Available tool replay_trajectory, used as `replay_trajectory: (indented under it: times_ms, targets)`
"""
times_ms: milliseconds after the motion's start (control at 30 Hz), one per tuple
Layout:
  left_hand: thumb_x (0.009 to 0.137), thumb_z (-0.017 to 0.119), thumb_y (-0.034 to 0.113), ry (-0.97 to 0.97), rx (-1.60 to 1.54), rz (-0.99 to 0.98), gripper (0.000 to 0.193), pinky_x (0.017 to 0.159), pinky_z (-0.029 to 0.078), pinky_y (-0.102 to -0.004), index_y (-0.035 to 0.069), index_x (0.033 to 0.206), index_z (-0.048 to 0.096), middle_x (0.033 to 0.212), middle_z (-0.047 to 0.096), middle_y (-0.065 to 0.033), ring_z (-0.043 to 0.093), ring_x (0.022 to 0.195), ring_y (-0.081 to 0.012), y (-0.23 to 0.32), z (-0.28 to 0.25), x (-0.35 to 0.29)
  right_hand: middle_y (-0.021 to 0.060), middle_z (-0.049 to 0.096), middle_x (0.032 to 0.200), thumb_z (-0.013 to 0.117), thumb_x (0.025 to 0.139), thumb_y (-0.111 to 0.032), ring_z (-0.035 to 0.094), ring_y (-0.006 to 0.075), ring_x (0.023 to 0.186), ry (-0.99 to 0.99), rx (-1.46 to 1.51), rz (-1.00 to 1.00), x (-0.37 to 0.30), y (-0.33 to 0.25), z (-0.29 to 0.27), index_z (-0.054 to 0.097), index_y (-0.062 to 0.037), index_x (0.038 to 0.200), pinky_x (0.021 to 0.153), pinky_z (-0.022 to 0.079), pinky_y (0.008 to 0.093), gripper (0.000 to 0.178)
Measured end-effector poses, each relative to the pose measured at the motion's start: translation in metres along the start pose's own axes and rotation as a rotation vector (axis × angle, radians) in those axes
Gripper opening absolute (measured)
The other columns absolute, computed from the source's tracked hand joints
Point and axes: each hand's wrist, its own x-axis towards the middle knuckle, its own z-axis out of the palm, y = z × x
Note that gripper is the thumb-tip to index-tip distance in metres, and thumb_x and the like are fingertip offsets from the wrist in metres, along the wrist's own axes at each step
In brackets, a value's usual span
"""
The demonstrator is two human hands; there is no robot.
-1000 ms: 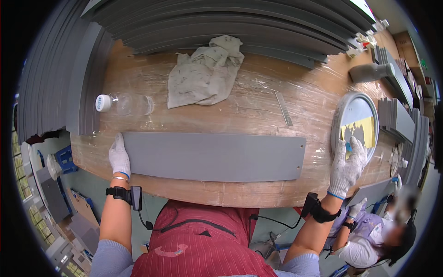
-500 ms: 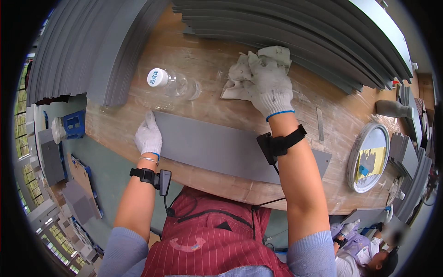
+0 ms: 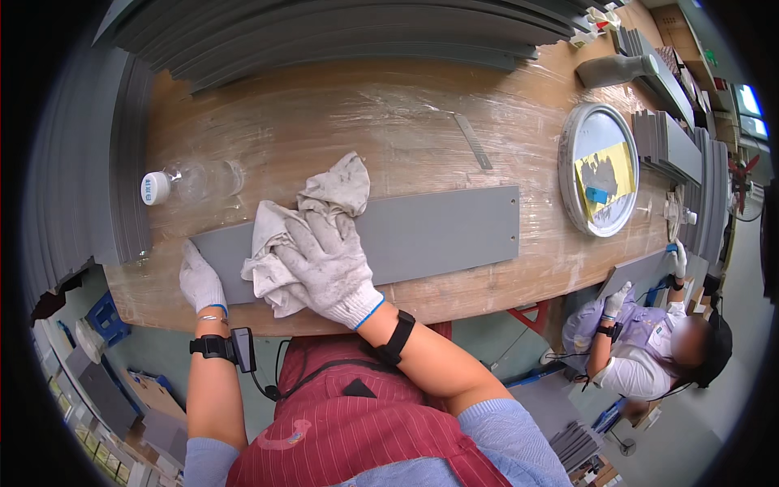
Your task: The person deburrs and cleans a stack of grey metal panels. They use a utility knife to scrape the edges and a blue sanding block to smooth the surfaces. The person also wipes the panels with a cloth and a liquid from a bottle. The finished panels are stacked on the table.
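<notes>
A long grey panel (image 3: 438, 231) lies flat on the table along its near side, with two small holes at its right end. My left hand (image 3: 201, 280), in a white knit glove, grips the panel's left end; its fingertips are partly hidden. Over the panel's left half, my right hand (image 3: 329, 268) presses a crumpled, stained white cloth (image 3: 272, 243) onto the surface. That glove is smudged grey, and its fingers lie spread over the cloth. Part of the cloth bunches up beyond the fingers, past the panel's far edge.
A clear bottle (image 3: 195, 183) lies beyond the left hand. Stacked grey panels (image 3: 324, 45) line the far side and the left. A thin metal strip (image 3: 472, 142), a round lid (image 3: 570, 191) with yellow sheet and blue scraper, and a grey bottle (image 3: 617, 71) are rightward. A co-worker (image 3: 641, 349) is at right.
My right hand has brought the cloth from the bare far tabletop down onto the panel's left half. The view has turned, shifting the table's contents leftward, and the co-worker shows more fully.
</notes>
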Motion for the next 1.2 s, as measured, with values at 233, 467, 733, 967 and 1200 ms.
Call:
replay_trajectory:
  times_ms: [233,467,733,967,1200]
  targets:
    - [0.101,0.036,0.064,0.066,0.020,0.027,0.082,0.100,0.045,-0.0420,-0.011,0.123,0.063,0.121,0.067,-0.0282,0.063,0.113,-0.0415,-0.016,0.001,0.004,0.0154,0.051,0.142,0.071,0.080,-0.041,0.043,0.0408,0.134,0.256,-0.527,0.476,-0.065,0.118,-0.086,0.063,-0.0145,0.129,0.110,0.032,0.0580,0.056]
    - [0.101,0.037,0.063,0.006,-0.015,-0.012,0.081,0.101,0.044,-0.0419,-0.011,0.123,0.063,0.122,0.066,-0.0280,0.062,0.115,-0.0410,-0.012,0.001,0.006,0.0204,0.067,0.115,0.066,0.088,-0.019,0.062,0.0375,0.111,0.178,-0.776,0.842,-0.145,0.181,-0.157,0.069,-0.0044,0.116,0.102,0.046,0.0463,0.032]
    - [0.099,0.046,0.063,-0.243,-0.583,-0.242,0.072,0.083,0.051,-0.0302,-0.005,0.111,0.068,0.097,0.071,-0.0111,0.063,0.089,-0.0179,-0.033,-0.003,0.012,0.0150,0.065,0.125,0.052,0.101,-0.015,0.062,0.0244,0.115,0.366,0.454,0.617,-0.126,0.115,-0.204,0.059,0.0007,0.131,0.090,0.053,0.0348,0.034]
    - [0.101,0.043,0.061,-0.351,-0.874,-0.218,0.069,0.075,0.052,-0.0287,-0.002,0.107,0.070,0.097,0.070,-0.0097,0.062,0.084,-0.0156,-0.040,-0.013,0.004,0.0255,0.046,0.146,0.071,0.079,-0.033,0.041,0.0441,0.137,0.157,-0.607,0.422,-0.039,0.064,-0.049,0.054,-0.0012,0.138,0.116,0.030,0.0504,0.069]
    - [0.102,0.048,0.057,-0.331,-0.905,-0.214,0.062,0.059,0.039,-0.0285,0.001,0.079,0.063,0.067,0.047,0.0033,0.042,0.066,-0.0094,-0.046,-0.005,0.002,0.0236,0.042,0.150,0.068,0.079,-0.041,0.034,0.0466,0.141,-0.025,-0.447,0.212,0.039,-0.078,0.055,0.057,-0.0067,0.138,0.115,0.026,0.0593,0.069]
